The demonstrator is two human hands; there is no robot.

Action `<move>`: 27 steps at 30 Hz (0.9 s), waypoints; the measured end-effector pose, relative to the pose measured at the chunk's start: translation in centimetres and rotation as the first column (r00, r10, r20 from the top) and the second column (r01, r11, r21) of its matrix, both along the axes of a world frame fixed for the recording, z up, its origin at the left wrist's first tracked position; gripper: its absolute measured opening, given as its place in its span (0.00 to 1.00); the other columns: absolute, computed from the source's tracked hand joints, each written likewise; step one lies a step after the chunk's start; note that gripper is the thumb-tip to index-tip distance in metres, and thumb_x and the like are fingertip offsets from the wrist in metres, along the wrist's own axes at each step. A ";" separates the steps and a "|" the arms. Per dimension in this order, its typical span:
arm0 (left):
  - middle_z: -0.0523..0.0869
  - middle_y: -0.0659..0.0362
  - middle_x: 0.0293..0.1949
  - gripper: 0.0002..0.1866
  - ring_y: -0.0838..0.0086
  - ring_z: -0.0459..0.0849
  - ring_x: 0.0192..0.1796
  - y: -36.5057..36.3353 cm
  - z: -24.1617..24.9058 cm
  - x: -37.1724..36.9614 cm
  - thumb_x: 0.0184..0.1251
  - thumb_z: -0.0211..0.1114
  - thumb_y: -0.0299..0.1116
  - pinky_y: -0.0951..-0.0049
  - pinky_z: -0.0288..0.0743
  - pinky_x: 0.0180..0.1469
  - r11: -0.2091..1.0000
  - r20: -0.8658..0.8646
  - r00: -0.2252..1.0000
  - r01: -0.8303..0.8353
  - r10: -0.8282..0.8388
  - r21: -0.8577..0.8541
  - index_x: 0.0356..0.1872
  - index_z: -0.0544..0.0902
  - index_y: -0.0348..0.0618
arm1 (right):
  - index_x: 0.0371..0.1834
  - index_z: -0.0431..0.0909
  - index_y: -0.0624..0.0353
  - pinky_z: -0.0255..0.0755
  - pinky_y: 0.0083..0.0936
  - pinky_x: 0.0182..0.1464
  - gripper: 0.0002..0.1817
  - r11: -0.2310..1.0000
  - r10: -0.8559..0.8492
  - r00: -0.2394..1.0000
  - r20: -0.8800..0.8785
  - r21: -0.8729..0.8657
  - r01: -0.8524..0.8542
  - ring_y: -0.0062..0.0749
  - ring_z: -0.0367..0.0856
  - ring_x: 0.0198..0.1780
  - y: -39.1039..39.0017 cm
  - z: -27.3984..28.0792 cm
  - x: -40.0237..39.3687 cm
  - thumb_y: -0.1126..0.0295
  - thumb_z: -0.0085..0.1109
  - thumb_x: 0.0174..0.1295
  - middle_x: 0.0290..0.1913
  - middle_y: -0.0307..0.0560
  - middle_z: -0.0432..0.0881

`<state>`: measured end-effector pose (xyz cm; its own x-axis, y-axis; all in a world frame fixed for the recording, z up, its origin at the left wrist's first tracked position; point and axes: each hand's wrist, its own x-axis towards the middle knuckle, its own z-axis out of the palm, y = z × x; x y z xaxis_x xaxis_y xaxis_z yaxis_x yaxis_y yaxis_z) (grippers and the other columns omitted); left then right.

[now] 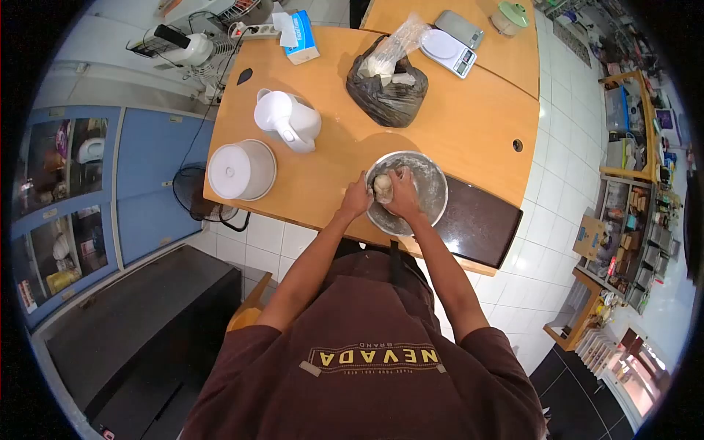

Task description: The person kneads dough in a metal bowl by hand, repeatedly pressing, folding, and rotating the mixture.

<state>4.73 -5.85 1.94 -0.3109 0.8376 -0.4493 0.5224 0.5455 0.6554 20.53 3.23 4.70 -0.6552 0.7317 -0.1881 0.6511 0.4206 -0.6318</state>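
Observation:
A round metal bowl (433,178) stands at the table's near edge, its inside dusted and smeared with pale flour or dough. In it is a pale lump of dough (382,187). My right hand (402,194) is inside the bowl, fingers closed around the right side of the dough. At the bowl's left rim my left hand (357,196) grips the edge, right beside the lump. Some of its fingertips are hard to make out.
A white pitcher (287,117) and a white lidded tub (240,170) stand left on the wooden table (330,81). Behind the bowl lies a black plastic bag (389,99). Farther back are a digital scale (449,51) and a tissue box (301,37). A dark glossy tray (477,220) lies right.

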 end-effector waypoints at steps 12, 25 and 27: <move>0.84 0.32 0.48 0.41 0.36 0.82 0.53 -1.2 -0.9 0.6 0.60 0.69 0.32 0.45 0.76 0.60 0.996 -0.016 0.998 -0.061 0.060 -0.065 0.75 0.62 0.37 | 0.69 0.64 0.58 0.73 0.56 0.63 0.49 0.968 0.251 0.962 0.111 -0.048 -0.247 0.63 0.71 0.67 0.5 -1.5 -0.6 0.64 0.80 0.40 0.62 0.61 0.72; 0.86 0.32 0.45 0.34 0.37 0.86 0.51 -3.3 0.5 -3.2 0.59 0.66 0.23 0.48 0.80 0.56 0.959 0.122 0.953 -0.282 0.277 0.029 0.69 0.67 0.38 | 0.59 0.75 0.57 0.66 0.53 0.64 0.32 0.984 -0.028 0.964 -0.263 0.160 0.072 0.63 0.70 0.63 0.8 1.9 1.6 0.69 0.77 0.49 0.59 0.58 0.75; 0.87 0.33 0.45 0.33 0.37 0.86 0.51 -3.2 0.4 -3.3 0.59 0.67 0.24 0.48 0.80 0.56 0.952 0.166 0.939 -0.306 0.301 0.006 0.67 0.68 0.39 | 0.59 0.76 0.55 0.66 0.57 0.63 0.31 0.970 -0.042 0.979 -0.200 0.226 0.088 0.62 0.70 0.63 0.1 1.5 0.8 0.67 0.76 0.49 0.59 0.57 0.76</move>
